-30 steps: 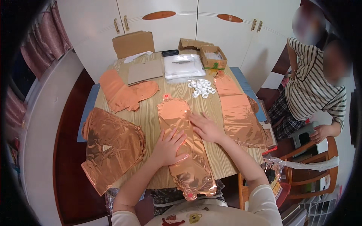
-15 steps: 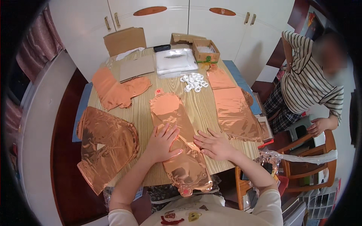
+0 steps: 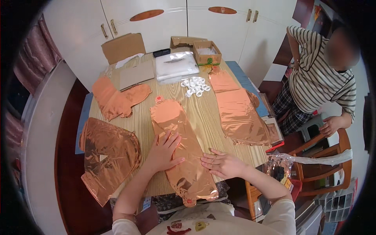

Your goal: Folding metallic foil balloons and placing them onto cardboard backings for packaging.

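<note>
A flat rose-gold foil balloon [image 3: 188, 135] stretches lengthwise down the middle of the wooden table [image 3: 135, 97], its lower end hanging past the near edge. My left hand [image 3: 166, 152] lies palm down over its left side, fingers outstretched. At its right edge rests my right hand [image 3: 223, 163], flat, with the fingertips on the foil. Other flat foil balloons surround it: a boot-shaped balloon [image 3: 113, 100] at the far left, a wide balloon [image 3: 111, 149] at the near left, partly over the edge, and a long balloon [image 3: 239, 111] on the right.
Beyond the balloons lie white rings [image 3: 195, 86], a stack of clear plastic bags [image 3: 176, 66], an open cardboard box [image 3: 207, 55] and a grey-brown board [image 3: 137, 74]. A person in a striped shirt [image 3: 317, 74] stands at the right, one hand on a wooden chair [image 3: 344, 152].
Both my hands stay on the middle balloon; the right has shifted slightly down its edge. The foil between them looks smoother and flatter. The whole view has tilted a little.
</note>
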`<state>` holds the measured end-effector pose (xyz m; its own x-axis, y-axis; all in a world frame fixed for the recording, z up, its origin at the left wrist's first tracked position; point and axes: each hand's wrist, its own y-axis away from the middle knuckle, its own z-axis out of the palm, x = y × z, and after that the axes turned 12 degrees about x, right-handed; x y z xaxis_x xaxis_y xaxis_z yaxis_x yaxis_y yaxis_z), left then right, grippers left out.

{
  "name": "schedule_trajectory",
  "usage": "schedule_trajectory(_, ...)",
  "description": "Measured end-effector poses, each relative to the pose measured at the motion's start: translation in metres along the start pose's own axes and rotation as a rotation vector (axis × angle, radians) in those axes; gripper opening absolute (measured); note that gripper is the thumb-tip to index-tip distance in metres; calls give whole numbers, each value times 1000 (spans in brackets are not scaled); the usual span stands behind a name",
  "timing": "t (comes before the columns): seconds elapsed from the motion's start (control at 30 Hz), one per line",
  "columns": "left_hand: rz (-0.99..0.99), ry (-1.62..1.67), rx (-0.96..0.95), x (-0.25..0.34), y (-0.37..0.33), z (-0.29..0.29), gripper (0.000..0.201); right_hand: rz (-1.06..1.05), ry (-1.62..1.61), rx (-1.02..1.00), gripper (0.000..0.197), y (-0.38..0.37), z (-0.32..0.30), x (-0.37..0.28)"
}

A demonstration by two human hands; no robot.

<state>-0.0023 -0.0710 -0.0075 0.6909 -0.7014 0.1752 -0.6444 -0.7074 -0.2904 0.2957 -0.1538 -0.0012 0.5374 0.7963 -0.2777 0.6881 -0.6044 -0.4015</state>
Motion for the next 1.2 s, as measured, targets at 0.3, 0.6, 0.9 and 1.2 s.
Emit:
schedule_trajectory(0.3,278,221,-52,45,-21,10,63,27,8,-19,42,3,4,0)
schedule_trajectory(0.6,79,-99,113,11,-69,28,63,20,-15,-10,42,0,1,1)
schedule_trajectory(0.9,117,-63,430,-5,-81,45,53,25,-12,25,41,-4,-3,-2)
schedule_trajectory(1.2,89,-55,425,-7,-82,43,54,50,-11,5,38,-6,-4,-3)
